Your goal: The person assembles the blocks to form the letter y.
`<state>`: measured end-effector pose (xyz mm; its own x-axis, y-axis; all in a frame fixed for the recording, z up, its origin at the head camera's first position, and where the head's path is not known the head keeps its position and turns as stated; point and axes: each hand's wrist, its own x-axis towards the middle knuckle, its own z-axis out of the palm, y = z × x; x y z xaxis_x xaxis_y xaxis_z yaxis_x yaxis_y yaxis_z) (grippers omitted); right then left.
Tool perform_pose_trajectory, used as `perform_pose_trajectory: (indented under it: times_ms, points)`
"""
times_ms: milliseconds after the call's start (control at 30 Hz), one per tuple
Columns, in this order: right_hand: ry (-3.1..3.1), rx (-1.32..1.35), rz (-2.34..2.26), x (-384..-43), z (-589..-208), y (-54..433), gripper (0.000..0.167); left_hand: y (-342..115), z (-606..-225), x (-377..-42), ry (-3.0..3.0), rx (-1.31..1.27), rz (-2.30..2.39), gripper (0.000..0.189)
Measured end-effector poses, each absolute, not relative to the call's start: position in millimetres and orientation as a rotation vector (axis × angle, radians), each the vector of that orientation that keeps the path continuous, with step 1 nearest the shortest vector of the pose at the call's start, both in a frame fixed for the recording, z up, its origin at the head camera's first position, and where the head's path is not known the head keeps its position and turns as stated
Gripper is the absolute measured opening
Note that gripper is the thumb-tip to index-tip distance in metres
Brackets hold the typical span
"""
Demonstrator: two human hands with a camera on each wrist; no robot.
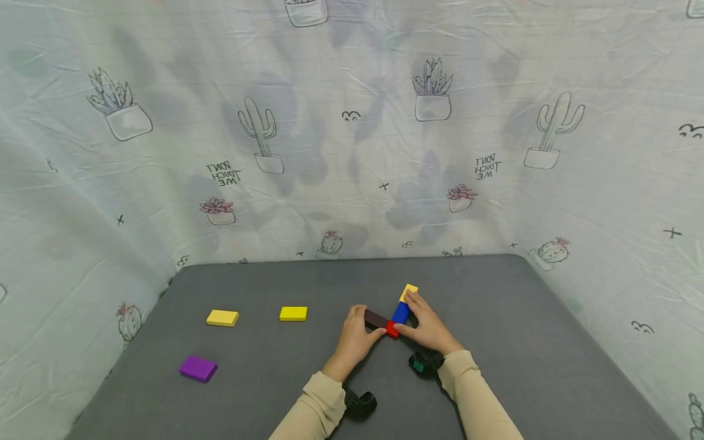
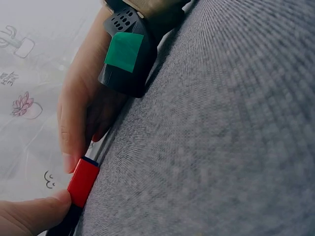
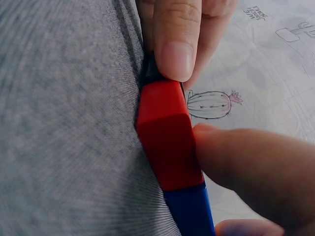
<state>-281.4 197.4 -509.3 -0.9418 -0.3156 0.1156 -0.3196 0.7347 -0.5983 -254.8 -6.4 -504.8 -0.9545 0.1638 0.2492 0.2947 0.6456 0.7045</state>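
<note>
Near the middle of the table, coloured blocks form a bent line in the head view. A red block (image 1: 392, 330) sits at the corner, meeting a dark brown block (image 1: 376, 319) and a blue block (image 1: 401, 313). A yellow block (image 1: 408, 291) continues past the blue one. My left hand (image 1: 354, 339) holds the dark brown block, its thumb near the red block. My right hand (image 1: 428, 325) spans the other arm, thumb against the red block (image 3: 167, 147) and fingers at the yellow end. Part of the blue block (image 3: 192, 211) shows in the right wrist view.
Left of the hands lie a bright yellow block (image 1: 294, 314), a pale yellow block (image 1: 222, 318) and a purple block (image 1: 198, 368). The grey table (image 1: 264, 391) meets a cactus-print curtain (image 1: 341, 153) behind and at both sides. Black devices (image 1: 360, 403) are worn on both wrists.
</note>
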Motion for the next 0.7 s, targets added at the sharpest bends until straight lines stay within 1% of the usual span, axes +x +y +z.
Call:
perform_pose_trajectory:
  times_ms: [333, 500, 700]
  points:
    - [-2.895, 0.533, 1.03, -280, -509, 198, 0.087, -8, -508, -255, -2.76, -0.398, -1.235, 0.082]
    - [-2.926, 0.535, 1.001, -280, -510, 197, 0.087, -13, -510, -253, -2.711, -0.347, -1.337, 0.079]
    - [-2.911, 0.539, 1.024, -281, -510, 198, 0.087, -21, -509, -252, -2.66, -0.294, -1.361, 0.069]
